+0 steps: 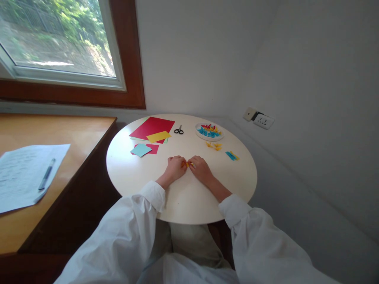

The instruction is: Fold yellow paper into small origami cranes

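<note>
Both of my hands meet over the middle of a round white table point(189, 205). My left hand point(177, 167) pinches one side of a small folded yellow paper point(187, 165), and my right hand point(199, 168) pinches the other side. Fingers cover most of that paper, so its exact shape is hidden. Beyond my right hand lie a few folded yellow paper pieces point(213, 146), possibly cranes. Behind those, a white dish point(197, 133) holds many small folded papers in blue, red and yellow. Thin blue folded strips point(231, 156) rest at the right with yellow ones.
Red sheets point(152, 126), a yellow paper point(158, 137) and light blue squares point(141, 150) lie at the table's back left. Black-handled scissors point(179, 130) sit near the back edge. A wooden desk point(85, 130) on the left bears a written sheet point(26, 165) and a pen point(46, 174).
</note>
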Demonstrator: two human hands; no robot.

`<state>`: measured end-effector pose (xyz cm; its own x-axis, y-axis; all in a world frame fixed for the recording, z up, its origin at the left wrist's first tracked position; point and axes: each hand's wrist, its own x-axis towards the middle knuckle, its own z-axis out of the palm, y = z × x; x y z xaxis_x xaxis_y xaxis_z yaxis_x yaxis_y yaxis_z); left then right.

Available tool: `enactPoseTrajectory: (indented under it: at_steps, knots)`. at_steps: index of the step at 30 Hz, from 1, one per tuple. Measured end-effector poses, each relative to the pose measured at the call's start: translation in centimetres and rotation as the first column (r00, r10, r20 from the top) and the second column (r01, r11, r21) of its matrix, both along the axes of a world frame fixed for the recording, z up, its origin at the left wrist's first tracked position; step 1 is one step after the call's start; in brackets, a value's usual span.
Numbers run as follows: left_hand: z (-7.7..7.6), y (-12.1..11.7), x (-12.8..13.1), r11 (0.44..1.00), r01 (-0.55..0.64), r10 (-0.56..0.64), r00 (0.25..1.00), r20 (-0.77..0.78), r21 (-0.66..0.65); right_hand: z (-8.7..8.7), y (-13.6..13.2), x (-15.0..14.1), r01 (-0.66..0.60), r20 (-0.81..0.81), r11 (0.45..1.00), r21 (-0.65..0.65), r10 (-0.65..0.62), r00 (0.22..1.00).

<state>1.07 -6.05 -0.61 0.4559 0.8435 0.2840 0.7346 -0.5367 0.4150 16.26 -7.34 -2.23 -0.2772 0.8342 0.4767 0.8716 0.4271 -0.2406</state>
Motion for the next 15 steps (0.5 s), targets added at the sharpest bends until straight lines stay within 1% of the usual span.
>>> enactPoseTrajectory:
  at_steps: [10, 12, 15]
  knots:
    - [0.9, -1.5, -0.5, 0.999, 0.041, -0.038, 0.996, -0.077, 0.034, 0.5, -0.8, 0.5, -0.074, -0.067, 0.994, -0.086, 0.068, 0.995]
    - [1.0, -1.6, -0.7, 0.995, 0.057, -0.044, 0.989, -0.143, 0.085, 0.6, -0.9, 0.5, -0.106, -0.127, 0.990, -0.096, 0.094, 0.988]
    - [1.5, -1.5, -0.8, 0.995, 0.044, -0.027, 0.981, -0.190, 0.085, 0.7, -1.1, 0.7, -0.120, -0.195, 0.986, -0.115, 0.096, 0.976]
